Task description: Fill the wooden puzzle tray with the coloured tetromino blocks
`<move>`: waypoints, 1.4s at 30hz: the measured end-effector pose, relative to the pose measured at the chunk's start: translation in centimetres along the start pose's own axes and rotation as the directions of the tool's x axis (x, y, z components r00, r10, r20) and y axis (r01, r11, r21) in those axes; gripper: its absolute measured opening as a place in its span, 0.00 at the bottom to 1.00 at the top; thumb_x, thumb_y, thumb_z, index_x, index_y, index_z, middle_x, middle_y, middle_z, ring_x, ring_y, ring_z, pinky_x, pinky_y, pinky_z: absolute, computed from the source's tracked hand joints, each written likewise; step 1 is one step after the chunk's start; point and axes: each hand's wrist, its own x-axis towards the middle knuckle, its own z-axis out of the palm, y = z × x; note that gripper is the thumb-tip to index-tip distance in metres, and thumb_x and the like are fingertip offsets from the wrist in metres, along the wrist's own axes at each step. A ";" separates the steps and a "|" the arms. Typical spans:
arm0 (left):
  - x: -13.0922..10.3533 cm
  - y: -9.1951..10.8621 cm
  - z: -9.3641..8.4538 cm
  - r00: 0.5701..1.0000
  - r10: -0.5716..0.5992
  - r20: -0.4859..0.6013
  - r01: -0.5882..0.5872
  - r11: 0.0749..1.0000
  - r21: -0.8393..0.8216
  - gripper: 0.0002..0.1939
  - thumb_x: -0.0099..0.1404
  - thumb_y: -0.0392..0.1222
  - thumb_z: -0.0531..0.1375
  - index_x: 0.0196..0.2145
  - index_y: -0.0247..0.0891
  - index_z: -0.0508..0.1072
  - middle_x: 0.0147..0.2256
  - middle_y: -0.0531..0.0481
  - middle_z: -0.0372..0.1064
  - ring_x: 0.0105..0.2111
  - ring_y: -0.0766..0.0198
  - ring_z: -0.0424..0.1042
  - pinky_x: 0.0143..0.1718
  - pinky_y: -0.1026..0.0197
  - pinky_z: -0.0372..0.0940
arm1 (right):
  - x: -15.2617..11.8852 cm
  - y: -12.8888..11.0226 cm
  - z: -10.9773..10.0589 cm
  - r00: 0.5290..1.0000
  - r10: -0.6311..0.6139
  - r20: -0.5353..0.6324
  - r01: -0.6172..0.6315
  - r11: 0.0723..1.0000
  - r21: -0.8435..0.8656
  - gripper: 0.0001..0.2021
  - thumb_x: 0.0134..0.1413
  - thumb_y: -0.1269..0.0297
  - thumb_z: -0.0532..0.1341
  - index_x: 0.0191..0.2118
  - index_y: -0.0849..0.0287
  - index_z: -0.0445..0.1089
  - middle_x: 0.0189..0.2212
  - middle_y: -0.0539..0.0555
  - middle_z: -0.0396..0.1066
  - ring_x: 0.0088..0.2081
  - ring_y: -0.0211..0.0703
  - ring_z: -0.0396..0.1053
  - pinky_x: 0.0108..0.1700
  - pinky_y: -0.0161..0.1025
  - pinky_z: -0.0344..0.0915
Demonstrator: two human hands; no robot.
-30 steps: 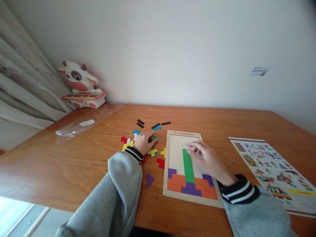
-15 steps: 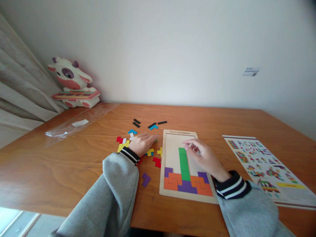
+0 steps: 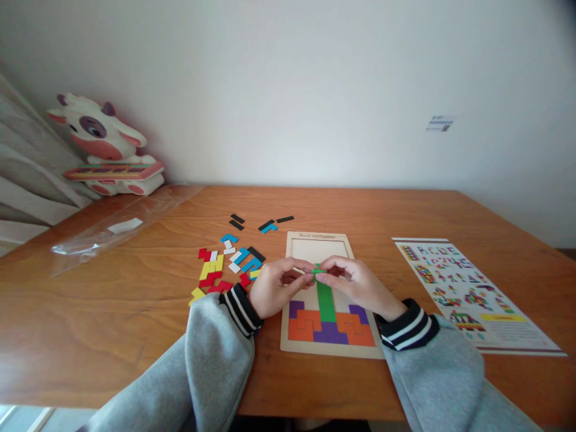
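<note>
Above the wooden puzzle board (image 3: 310,350), a small green puzzle piece (image 3: 318,271) is pinched by both hands at once. My left hand (image 3: 279,285) grips its left side with thumb and fingers. From the other side, my right hand (image 3: 355,282) closes on it, the fingertips of the two hands almost meeting. Below them in the board a green strip (image 3: 326,303) stands upright. Around its foot lie orange pieces (image 3: 304,325) and purple pieces (image 3: 330,333) along the bottom. The exact shape of the held piece is partly hidden by my fingers.
Left of the board lie loose yellow pieces (image 3: 211,267), red, white, blue pieces (image 3: 249,259) and black strips (image 3: 285,219). A printed pattern sheet (image 3: 472,294) is on the right. A clear plastic bag (image 3: 130,219) and a cow toy (image 3: 108,150) are at the back left.
My left hand has moved right from the loose pieces to over the board, now holding a green piece. My right hand has moved slightly left and closed on it. The view has shifted a little.
</note>
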 end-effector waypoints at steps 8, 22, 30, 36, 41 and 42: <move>0.3 -1.1 -1.0 0.967 0.240 0.090 -0.242 0.741 0.627 0.10 0.69 0.39 0.58 0.47 0.39 0.74 0.45 0.44 0.76 0.45 0.55 0.74 0.49 0.49 0.70 | 2.4 2.9 -0.9 0.954 0.015 -0.300 -0.038 0.997 -0.068 0.12 0.55 0.55 0.66 0.40 0.56 0.72 0.36 0.54 0.79 0.37 0.45 0.76 0.40 0.41 0.69; 0.2 -1.3 -0.9 0.973 0.142 0.181 -0.230 0.638 0.735 0.10 0.69 0.39 0.58 0.45 0.40 0.76 0.47 0.45 0.74 0.47 0.53 0.71 0.51 0.48 0.67 | 3.2 3.7 -0.9 0.956 -0.130 -0.264 -0.022 0.863 -0.505 0.06 0.62 0.63 0.61 0.41 0.56 0.76 0.39 0.56 0.72 0.36 0.43 0.73 0.42 0.44 0.71; 0.2 -1.2 -0.9 0.968 0.159 0.192 -0.250 0.613 0.749 0.09 0.69 0.39 0.58 0.44 0.40 0.76 0.47 0.44 0.73 0.46 0.54 0.71 0.50 0.49 0.67 | 3.0 3.4 -0.9 0.966 -0.086 -0.242 -0.046 0.871 -0.489 0.06 0.61 0.64 0.61 0.40 0.56 0.75 0.41 0.57 0.71 0.38 0.44 0.73 0.43 0.44 0.71; 0.2 -1.3 -0.9 0.968 0.156 0.197 -0.251 0.611 0.751 0.09 0.70 0.39 0.57 0.44 0.40 0.76 0.47 0.45 0.73 0.46 0.54 0.71 0.50 0.50 0.66 | 2.9 3.5 -0.9 0.968 -0.085 -0.235 -0.038 0.879 -0.475 0.05 0.61 0.65 0.61 0.40 0.57 0.74 0.41 0.56 0.70 0.38 0.44 0.73 0.43 0.44 0.71; 0.1 -1.4 -0.9 0.968 0.147 0.202 -0.250 0.611 0.751 0.09 0.70 0.40 0.57 0.45 0.40 0.76 0.48 0.44 0.73 0.46 0.54 0.70 0.51 0.49 0.66 | 2.8 3.5 -1.0 0.969 -0.100 -0.228 -0.025 0.872 -0.489 0.05 0.61 0.65 0.61 0.40 0.57 0.74 0.41 0.56 0.70 0.39 0.44 0.73 0.43 0.44 0.71; 0.1 -1.4 -0.9 0.968 0.147 0.203 -0.250 0.609 0.753 0.09 0.70 0.40 0.57 0.45 0.40 0.76 0.48 0.44 0.73 0.46 0.54 0.70 0.51 0.49 0.66 | 2.8 3.5 -1.0 0.969 -0.100 -0.225 -0.024 0.872 -0.488 0.05 0.62 0.65 0.61 0.41 0.57 0.74 0.41 0.56 0.70 0.39 0.44 0.73 0.44 0.44 0.71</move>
